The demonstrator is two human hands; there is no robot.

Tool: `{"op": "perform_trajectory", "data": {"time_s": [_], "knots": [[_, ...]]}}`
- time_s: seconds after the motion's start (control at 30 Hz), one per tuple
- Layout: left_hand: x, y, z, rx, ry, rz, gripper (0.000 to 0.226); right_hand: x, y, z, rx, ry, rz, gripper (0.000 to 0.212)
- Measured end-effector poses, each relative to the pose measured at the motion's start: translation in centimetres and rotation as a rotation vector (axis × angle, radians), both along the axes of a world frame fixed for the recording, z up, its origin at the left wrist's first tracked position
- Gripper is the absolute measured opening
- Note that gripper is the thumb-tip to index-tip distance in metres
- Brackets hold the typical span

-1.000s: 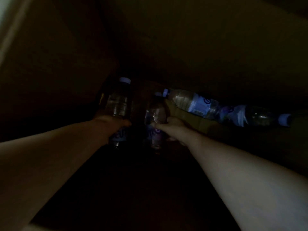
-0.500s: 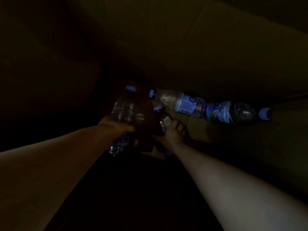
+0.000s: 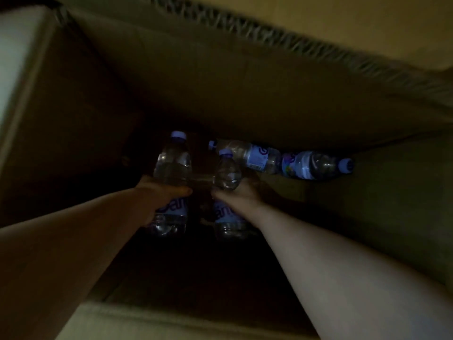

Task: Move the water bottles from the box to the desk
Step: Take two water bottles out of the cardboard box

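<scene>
I look down into a deep, dark cardboard box [image 3: 245,94]. My left hand [image 3: 159,195] is wrapped around the middle of a clear water bottle [image 3: 172,165] with a pale blue cap and blue label, held upright. My right hand [image 3: 241,195] grips a second, similar bottle [image 3: 226,175], also upright, right beside the first. Two more bottles lie on their sides on the box floor against the far wall: one [image 3: 252,157] with its cap pointing left, the other [image 3: 316,165] with its cap pointing right. The desk is out of view.
The box's corrugated far rim [image 3: 294,45] runs across the top, its left wall [image 3: 61,106] rises at the left, and the near rim [image 3: 147,320] lies below my forearms. The right part of the box floor [image 3: 392,204] is bare cardboard.
Both bottles have come up off the box floor in my hands and stand upright. The view has pulled back, so the box rims now show.
</scene>
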State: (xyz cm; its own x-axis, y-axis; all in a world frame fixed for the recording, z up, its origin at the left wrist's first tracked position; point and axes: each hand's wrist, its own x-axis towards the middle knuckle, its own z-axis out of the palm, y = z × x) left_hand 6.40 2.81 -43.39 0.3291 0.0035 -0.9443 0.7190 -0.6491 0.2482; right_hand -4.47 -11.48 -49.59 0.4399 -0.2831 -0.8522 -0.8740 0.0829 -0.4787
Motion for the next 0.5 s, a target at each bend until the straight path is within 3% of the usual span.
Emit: {"op": "perform_trajectory", "data": {"time_s": [0.2,0.4,0.5], "knots": [[-0.2,-0.7,7.0,0.049,-0.026,-0.01,0.083,0.1,-0.5,8.5,0.02,0.015,-0.105,0.042],[-2.0,0.1,16.1,0.121,-0.147,0.118,0.079,0.0,0.5,18.5,-0.063,0.046,-0.044,0.069],[-2.5,1.7,20.1,0.116,-0.204,0.156,0.073,0.2,2.1,23.5,-0.098,0.048,-0.037,0.072]]}}
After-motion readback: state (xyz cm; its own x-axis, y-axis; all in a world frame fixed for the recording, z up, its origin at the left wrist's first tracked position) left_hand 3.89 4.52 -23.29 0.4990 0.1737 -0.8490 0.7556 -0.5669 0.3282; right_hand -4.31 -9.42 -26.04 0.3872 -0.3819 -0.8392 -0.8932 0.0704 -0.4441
